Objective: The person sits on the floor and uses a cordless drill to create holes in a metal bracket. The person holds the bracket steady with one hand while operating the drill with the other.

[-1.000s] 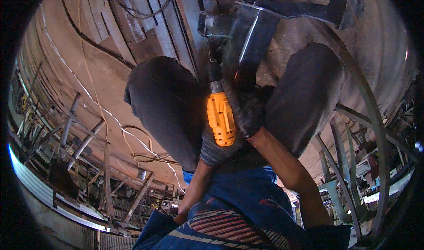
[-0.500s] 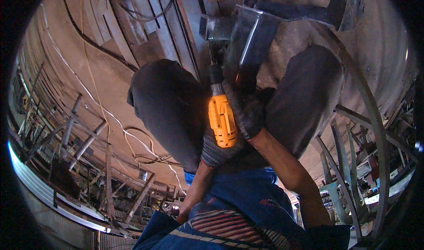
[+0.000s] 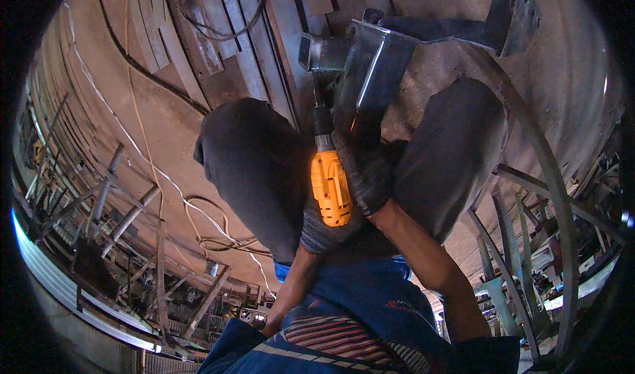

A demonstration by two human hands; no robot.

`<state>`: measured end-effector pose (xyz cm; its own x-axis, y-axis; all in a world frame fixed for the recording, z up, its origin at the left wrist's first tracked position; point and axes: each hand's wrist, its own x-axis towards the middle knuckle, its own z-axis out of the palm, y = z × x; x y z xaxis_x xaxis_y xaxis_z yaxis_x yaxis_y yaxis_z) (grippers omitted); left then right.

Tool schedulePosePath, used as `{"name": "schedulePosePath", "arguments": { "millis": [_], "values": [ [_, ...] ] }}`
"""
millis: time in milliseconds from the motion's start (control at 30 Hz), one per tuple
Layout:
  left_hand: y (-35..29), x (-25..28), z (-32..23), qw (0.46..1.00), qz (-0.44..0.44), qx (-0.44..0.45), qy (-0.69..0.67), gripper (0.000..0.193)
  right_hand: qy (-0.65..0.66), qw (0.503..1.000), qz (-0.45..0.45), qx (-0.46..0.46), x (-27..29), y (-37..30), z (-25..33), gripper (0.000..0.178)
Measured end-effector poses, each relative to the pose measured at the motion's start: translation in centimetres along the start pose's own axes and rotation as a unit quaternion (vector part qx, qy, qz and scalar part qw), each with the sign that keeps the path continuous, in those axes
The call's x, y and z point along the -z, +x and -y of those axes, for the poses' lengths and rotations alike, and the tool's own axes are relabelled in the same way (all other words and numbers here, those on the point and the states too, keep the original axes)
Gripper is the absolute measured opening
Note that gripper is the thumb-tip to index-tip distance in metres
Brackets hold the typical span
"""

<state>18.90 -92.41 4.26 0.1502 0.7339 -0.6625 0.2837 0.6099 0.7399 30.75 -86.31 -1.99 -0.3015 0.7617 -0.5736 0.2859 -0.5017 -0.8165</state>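
Observation:
A yellow-orange power drill (image 3: 331, 187) points away from me between my knees, its dark chuck (image 3: 322, 119) toward the work. My left hand (image 3: 324, 232), in a dark knit glove, is closed round the drill from below; its fingers are mostly hidden under the body. The thin bit (image 3: 317, 89) reaches up to a short square tube on a dark welded metal frame (image 3: 385, 63); whether the tip touches it I cannot tell. Just right of the drill, my gloved right hand (image 3: 369, 182) is closed at the frame's near end, with its fingers partly lost in shadow.
Long flat metal bars (image 3: 245, 50) lie on the floor ahead to the left, with a dark looped cable over them. A white cord (image 3: 155, 166) runs along the left. Metal racks (image 3: 126, 208) stand left, and a curved bar (image 3: 552, 156) arcs down the right.
The whole view has shifted slightly, so the drill, frame and knees appear a little lower. Both hands keep their places on the drill and the frame.

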Motion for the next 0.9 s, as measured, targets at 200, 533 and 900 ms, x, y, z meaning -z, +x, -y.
{"name": "schedulePosePath", "arguments": {
  "millis": [200,533,900],
  "values": [
    [0.7,0.3,-1.8,0.994,-0.009,-0.026,0.106,0.039,-0.048,0.999,0.017,0.011,-0.1,-0.4,-0.7,0.043],
    [0.7,-0.4,-2.4,0.996,-0.066,-0.051,-0.021,0.044,0.337,0.941,-0.013,-0.031,-1.2,-0.8,-5.5,0.039],
    [0.7,-1.6,-0.5,0.967,-0.150,-0.134,-0.155,0.057,0.641,0.759,0.059,-0.094,-0.7,-1.7,2.5,0.034]
  ]
}}
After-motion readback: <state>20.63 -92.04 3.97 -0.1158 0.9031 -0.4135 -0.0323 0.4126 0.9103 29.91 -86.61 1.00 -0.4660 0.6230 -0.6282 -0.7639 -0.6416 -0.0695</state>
